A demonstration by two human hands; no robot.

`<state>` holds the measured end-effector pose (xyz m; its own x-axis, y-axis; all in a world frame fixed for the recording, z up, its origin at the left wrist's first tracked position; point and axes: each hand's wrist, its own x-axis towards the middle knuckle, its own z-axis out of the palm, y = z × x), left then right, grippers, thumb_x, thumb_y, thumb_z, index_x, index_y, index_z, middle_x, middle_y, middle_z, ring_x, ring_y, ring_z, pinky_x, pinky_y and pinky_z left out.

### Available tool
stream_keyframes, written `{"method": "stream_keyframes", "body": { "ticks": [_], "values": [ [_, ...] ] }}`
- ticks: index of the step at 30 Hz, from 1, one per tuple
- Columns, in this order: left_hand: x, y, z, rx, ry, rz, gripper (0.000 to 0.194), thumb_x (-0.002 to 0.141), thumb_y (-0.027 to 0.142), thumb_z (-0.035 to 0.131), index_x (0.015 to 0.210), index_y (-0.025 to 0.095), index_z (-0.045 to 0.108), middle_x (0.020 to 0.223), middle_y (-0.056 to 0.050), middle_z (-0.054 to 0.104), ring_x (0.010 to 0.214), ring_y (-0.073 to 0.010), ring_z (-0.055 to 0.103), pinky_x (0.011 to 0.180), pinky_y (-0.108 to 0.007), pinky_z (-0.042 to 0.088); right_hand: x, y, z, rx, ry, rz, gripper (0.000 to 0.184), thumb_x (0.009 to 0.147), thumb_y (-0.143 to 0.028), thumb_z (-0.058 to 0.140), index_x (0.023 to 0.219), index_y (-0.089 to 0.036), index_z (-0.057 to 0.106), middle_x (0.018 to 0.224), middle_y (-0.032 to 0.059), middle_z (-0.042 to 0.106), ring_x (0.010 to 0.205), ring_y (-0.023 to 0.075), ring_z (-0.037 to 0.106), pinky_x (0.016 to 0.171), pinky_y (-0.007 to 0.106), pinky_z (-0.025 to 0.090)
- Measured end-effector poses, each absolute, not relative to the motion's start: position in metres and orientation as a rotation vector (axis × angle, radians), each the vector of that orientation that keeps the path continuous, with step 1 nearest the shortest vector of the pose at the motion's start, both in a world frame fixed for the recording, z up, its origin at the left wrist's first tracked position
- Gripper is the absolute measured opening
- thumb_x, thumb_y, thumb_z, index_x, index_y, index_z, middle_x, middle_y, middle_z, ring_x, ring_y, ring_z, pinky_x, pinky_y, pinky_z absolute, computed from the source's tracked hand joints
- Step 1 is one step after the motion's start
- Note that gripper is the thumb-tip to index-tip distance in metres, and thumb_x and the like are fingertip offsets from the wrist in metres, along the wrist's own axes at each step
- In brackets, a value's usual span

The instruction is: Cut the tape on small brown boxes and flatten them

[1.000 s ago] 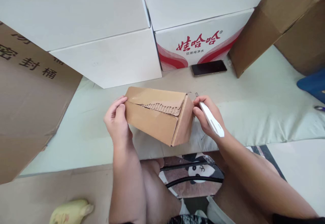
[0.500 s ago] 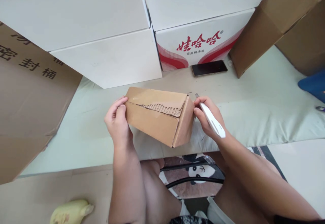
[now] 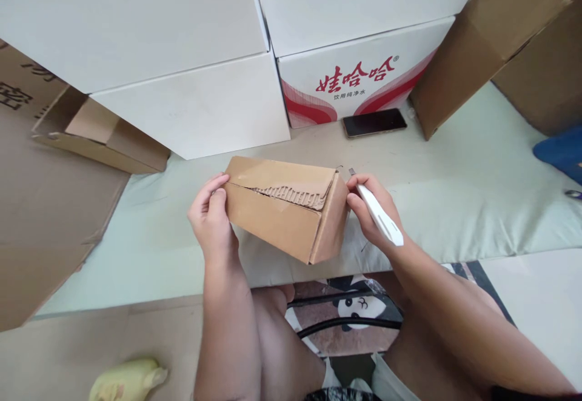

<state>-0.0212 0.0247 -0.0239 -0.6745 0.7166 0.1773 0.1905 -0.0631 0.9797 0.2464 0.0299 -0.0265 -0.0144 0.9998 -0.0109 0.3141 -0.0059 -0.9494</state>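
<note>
A small brown cardboard box (image 3: 273, 216) is held tilted in front of me. The seam on its top face is torn, with bare corrugated board (image 3: 300, 196) showing towards the right end. My left hand (image 3: 211, 210) grips the box's left end, thumb on the near side and fingers at the far edge. In my right hand (image 3: 373, 198) is a white utility knife (image 3: 379, 216), its short blade pointing up and away from me. The thumb and fingertips of that hand are at the box's right end; whether they press on it I cannot tell.
White cartons (image 3: 191, 107) are stacked at the back, one with red print (image 3: 359, 80). A phone (image 3: 375, 123) lies before them. Tall brown cartons stand left (image 3: 59, 207) and right (image 3: 473, 43). Another brown box (image 3: 109, 134) sits at the left. A yellow bottle-like object (image 3: 127, 380) lies below.
A brown box has appeared at the left, between the large carton and the white cartons. My hands, the held box and the knife have hardly moved.
</note>
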Motion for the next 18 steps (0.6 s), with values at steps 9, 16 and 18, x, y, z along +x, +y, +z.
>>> {"method": "stream_keyframes", "body": {
  "ticks": [9, 16, 18],
  "values": [
    [-0.0198, 0.0235, -0.0232, 0.974, 1.806, 1.803, 0.022, 0.078, 0.027, 0.065, 0.091, 0.021, 0.081, 0.118, -0.008, 0.080, 0.128, -0.0299, 0.069, 0.114, -0.045, 0.053, 0.2465, 0.0290, -0.0302, -1.462, -1.449, 1.050, 0.026, 0.075, -0.045, 0.055, 0.092, -0.026, 0.052, 0.077, 0.0005, 0.057, 0.066, 0.0190, 0.049, 0.066, 0.036, 0.041],
    [-0.0201, 0.0237, -0.0227, 0.973, 1.826, 1.778, 0.022, 0.079, 0.026, 0.064, 0.093, 0.022, 0.080, 0.120, -0.007, 0.080, 0.129, -0.0289, 0.069, 0.113, -0.044, 0.053, 0.2466, 0.0287, -0.0319, -1.454, -1.437, 1.055, 0.026, 0.075, -0.044, 0.055, 0.092, -0.025, 0.053, 0.076, -0.0006, 0.057, 0.066, 0.0181, 0.050, 0.066, 0.035, 0.041],
    [-0.0202, 0.0234, -0.0228, 0.979, 1.829, 1.777, 0.022, 0.079, 0.026, 0.064, 0.093, 0.022, 0.080, 0.121, -0.007, 0.079, 0.129, -0.0289, 0.069, 0.114, -0.044, 0.053, 0.2467, 0.0282, -0.0322, -1.453, -1.436, 1.051, 0.024, 0.076, -0.043, 0.055, 0.092, -0.025, 0.053, 0.076, -0.0007, 0.057, 0.066, 0.0177, 0.049, 0.065, 0.035, 0.041]
  ]
}}
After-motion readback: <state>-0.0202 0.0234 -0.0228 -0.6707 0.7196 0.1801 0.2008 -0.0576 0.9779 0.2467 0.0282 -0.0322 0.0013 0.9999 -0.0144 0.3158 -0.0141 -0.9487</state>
